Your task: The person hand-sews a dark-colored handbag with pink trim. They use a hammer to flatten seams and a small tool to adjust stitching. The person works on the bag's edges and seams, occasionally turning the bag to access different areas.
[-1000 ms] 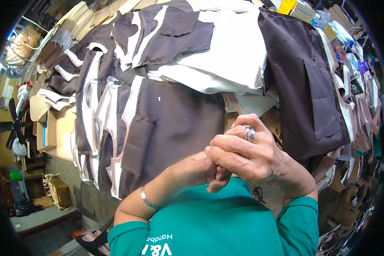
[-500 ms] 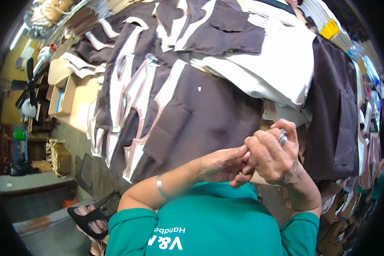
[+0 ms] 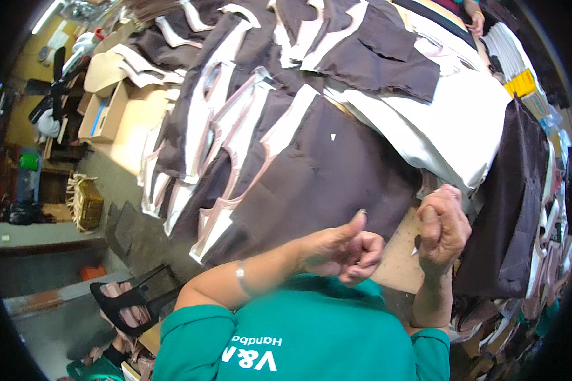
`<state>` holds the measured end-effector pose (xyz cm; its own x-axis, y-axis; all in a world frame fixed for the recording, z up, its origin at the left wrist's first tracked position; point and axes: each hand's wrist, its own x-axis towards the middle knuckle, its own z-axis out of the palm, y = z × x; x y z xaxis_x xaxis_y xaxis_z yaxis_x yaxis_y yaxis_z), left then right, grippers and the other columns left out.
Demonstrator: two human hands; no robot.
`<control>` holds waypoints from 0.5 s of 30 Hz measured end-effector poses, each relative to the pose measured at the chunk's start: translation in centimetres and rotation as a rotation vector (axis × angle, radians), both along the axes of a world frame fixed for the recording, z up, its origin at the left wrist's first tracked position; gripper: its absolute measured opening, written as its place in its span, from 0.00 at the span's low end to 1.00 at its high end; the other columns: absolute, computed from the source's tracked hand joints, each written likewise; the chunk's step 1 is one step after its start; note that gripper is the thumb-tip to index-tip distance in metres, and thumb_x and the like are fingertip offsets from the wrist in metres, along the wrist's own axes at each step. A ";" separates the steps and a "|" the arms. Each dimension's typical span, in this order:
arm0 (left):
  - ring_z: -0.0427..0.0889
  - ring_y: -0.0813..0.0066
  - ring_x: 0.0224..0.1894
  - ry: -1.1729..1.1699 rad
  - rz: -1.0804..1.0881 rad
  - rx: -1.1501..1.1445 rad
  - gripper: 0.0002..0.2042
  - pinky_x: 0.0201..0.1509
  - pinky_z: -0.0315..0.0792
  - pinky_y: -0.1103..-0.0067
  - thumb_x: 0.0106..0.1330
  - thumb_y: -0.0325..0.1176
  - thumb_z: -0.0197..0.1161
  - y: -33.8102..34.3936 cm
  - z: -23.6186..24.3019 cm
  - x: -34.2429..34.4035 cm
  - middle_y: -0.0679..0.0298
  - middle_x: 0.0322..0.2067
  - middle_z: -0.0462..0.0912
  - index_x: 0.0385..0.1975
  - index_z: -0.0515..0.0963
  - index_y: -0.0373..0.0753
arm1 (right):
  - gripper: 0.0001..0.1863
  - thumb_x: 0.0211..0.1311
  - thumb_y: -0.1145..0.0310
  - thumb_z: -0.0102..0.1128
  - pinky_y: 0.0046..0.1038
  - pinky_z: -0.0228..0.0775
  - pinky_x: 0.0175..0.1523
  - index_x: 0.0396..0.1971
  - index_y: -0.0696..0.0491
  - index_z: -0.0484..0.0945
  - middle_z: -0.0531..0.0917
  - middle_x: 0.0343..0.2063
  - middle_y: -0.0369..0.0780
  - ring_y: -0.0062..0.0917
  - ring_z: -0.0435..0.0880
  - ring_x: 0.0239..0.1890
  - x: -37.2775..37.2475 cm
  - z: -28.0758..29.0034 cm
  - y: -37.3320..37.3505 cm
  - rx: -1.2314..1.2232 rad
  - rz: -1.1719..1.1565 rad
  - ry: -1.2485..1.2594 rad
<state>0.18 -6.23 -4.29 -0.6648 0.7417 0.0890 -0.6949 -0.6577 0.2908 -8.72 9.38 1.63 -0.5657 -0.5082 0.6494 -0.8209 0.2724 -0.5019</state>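
My left hand [image 3: 343,251] hovers over the near edge of a dark brown fabric panel [image 3: 343,184]. Its thumb is raised apart from loosely curled fingers, and nothing shows in its grip. To the right, my right hand [image 3: 443,228] is closed, thumb pressed against bent fingers; what it holds, if anything, is hidden. Beside its lower edge shows a small pointed, dark and silvery thing [image 3: 416,246], and I cannot tell whether it is held. More brown pieces with white and pink curved edges [image 3: 235,155] overlap on the left. A tiny white scrap [image 3: 333,136] lies on the panel.
White sheet material [image 3: 457,120] spreads at the far right, beside a hanging dark panel [image 3: 505,209]. Another person's hand [image 3: 475,22] is at the back right. A cardboard box [image 3: 105,114] stands at left, a woven basket [image 3: 88,203] below it. A black strapped bag [image 3: 124,305] sits at lower left.
My hands were close together, fingers meeting; now they are apart, the right moved rightward and the left thumb lifted. The view has shifted, so the table's things appear farther right.
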 end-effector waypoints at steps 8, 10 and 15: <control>0.62 0.80 0.16 0.060 -0.020 0.160 0.37 0.18 0.59 0.86 0.51 0.73 0.31 -0.2 -0.4 0.3 0.66 0.16 0.64 0.24 0.64 0.38 | 0.09 0.42 0.78 0.61 0.28 0.62 0.41 0.27 0.54 0.74 0.77 0.26 0.35 0.24 0.76 0.28 1.1 0.6 -2.2 0.031 0.286 -0.350; 0.62 0.80 0.17 0.062 -0.058 0.117 0.37 0.17 0.59 0.86 0.49 0.74 0.31 -0.1 -0.2 0.1 0.66 0.16 0.64 0.23 0.64 0.38 | 0.09 0.42 0.76 0.61 0.27 0.62 0.42 0.27 0.53 0.74 0.77 0.27 0.35 0.24 0.76 0.29 1.0 0.5 -2.7 0.023 0.292 -0.299; 0.62 0.81 0.17 0.042 -0.084 0.070 0.37 0.17 0.58 0.86 0.50 0.74 0.34 0.2 -0.3 0.0 0.66 0.16 0.64 0.23 0.65 0.38 | 0.11 0.40 0.69 0.62 0.28 0.61 0.44 0.27 0.53 0.74 0.77 0.27 0.35 0.24 0.76 0.28 0.8 0.4 -2.6 0.066 0.306 -0.193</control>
<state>0.23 -6.05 -4.57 -0.5948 0.7859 0.1692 -0.7367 -0.6171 0.2764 -7.95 6.75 2.01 -0.4902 -0.7100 0.5056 -0.7613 0.0663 -0.6450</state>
